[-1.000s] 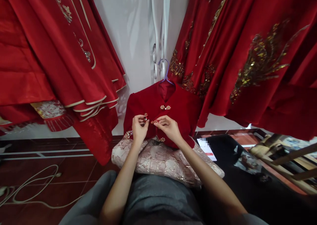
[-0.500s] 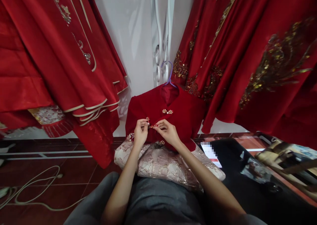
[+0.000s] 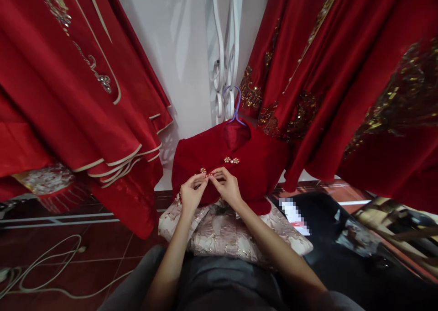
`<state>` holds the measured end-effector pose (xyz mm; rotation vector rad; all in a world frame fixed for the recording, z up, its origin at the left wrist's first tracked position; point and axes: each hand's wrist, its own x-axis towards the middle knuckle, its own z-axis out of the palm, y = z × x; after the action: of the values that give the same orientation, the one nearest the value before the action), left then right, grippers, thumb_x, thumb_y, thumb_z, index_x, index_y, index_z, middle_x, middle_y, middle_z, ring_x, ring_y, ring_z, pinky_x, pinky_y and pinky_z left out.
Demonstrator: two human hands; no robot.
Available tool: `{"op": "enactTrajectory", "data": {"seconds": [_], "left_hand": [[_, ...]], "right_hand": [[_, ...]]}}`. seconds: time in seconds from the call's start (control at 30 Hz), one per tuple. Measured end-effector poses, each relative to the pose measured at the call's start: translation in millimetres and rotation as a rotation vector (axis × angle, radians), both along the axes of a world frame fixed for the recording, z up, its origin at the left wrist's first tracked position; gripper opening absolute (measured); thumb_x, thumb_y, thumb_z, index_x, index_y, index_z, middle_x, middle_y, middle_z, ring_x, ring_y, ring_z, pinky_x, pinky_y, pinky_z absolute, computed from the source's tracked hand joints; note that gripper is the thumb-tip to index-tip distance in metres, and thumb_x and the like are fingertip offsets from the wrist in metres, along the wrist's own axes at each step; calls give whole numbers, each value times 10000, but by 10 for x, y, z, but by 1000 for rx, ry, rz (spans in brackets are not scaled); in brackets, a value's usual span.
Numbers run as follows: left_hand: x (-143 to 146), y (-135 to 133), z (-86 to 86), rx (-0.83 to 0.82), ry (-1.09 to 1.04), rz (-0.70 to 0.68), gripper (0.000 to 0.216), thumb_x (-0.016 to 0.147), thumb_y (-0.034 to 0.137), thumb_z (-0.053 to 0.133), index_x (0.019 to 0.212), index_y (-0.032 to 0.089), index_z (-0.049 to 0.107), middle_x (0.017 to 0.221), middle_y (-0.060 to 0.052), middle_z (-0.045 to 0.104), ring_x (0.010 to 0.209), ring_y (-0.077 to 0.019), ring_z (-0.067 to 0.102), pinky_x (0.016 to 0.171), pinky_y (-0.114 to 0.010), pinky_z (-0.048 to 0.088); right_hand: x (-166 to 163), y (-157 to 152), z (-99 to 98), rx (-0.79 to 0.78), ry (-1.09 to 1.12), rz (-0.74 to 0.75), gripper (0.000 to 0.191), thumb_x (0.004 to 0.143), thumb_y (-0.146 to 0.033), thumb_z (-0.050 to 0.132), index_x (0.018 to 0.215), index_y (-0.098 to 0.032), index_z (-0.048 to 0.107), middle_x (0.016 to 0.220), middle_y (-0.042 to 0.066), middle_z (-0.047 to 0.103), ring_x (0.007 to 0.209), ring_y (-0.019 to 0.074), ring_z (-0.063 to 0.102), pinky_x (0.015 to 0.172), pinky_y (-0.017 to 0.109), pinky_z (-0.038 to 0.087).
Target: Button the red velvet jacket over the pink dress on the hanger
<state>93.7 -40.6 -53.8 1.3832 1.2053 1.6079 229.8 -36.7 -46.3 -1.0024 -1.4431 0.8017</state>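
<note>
A red velvet jacket on a purple hanger lies in front of me over a folded pale pink brocade cloth. A clasp of gold and pearl flowers joins its front below the collar. Lower down, my left hand pinches the front edge beside another jewelled flower clasp. My right hand is also closed in a pinch, its fingertips meeting those of the left at this clasp. The small piece between the fingertips is mostly hidden.
Red embroidered garments hang at left and right. White scrolled ironwork stands behind the hanger. A phone and a clear plastic bag lie on a black surface at right. A pale cable coils on the tiled floor.
My two hands have come closer together, fingertips now touching at the clasp. The gap with the small piece showing between them has closed. The view has shifted slightly.
</note>
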Motion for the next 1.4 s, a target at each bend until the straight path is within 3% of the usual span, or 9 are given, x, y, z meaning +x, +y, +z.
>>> {"op": "enactTrajectory", "data": {"seconds": [0.17, 0.4, 0.57, 0.67, 0.77, 0.93, 1.1, 1.4], "left_hand": [[-135, 106, 111, -80, 58, -120, 287, 655, 271, 738, 906, 131, 724, 856, -87, 750, 761, -193, 713, 800, -352, 575], [-468, 416, 472, -206, 332, -384, 183, 672, 201, 684, 835, 150, 749, 831, -84, 755, 778, -224, 723, 809, -373, 579], [-530, 612, 644, -264, 475, -570, 189, 677, 174, 683, 856, 177, 744, 842, -62, 755, 791, -209, 721, 807, -350, 581], [-477, 643, 616, -274, 452, -522, 186, 650, 224, 739, 830, 176, 725, 822, -64, 750, 770, -209, 717, 791, -348, 586], [-397, 635, 542, -274, 435, -461, 143, 668, 281, 737, 759, 176, 703, 770, -62, 740, 724, -201, 709, 747, -336, 588], [-260, 645, 492, -304, 471, -443, 111, 651, 220, 707, 754, 180, 712, 760, -56, 738, 716, -195, 706, 732, -319, 579], [-131, 636, 488, -311, 528, -353, 144, 638, 197, 686, 772, 191, 737, 783, -58, 747, 727, -204, 710, 722, -315, 575], [58, 283, 544, -316, 497, -204, 146, 650, 200, 679, 780, 164, 736, 809, -62, 751, 748, -199, 713, 757, -308, 573]], "right_hand": [[-26, 36, 115, -11, -27, -6, 230, 825, -433, 609, 906, -218, 602, 862, 42, 683, 771, 165, 661, 602, 250, 547], [-117, 103, 171, -67, 0, -45, 213, 826, -423, 630, 899, -223, 624, 883, 45, 697, 792, 182, 674, 628, 276, 550], [-158, 185, 156, -97, 16, -55, 196, 821, -416, 636, 886, -231, 633, 871, 38, 699, 792, 187, 678, 635, 283, 555], [-125, 219, 165, -112, 27, -59, 203, 826, -423, 629, 887, -229, 637, 879, 42, 698, 804, 190, 676, 647, 290, 558], [-13, 218, 170, -144, 25, 31, 201, 839, -414, 616, 920, -232, 644, 909, 43, 701, 840, 188, 678, 666, 286, 560], [253, 248, 133, -203, 26, 210, 203, 835, -387, 628, 973, -239, 645, 947, 33, 716, 895, 181, 688, 685, 273, 557], [378, 335, 129, -232, 31, 208, 189, 814, -392, 640, 922, -237, 636, 882, 22, 723, 827, 180, 699, 639, 267, 550], [464, 293, 152, -224, -7, 253, 205, 785, -364, 662, 889, -189, 638, 850, 42, 710, 755, 154, 682, 636, 239, 531]]}}
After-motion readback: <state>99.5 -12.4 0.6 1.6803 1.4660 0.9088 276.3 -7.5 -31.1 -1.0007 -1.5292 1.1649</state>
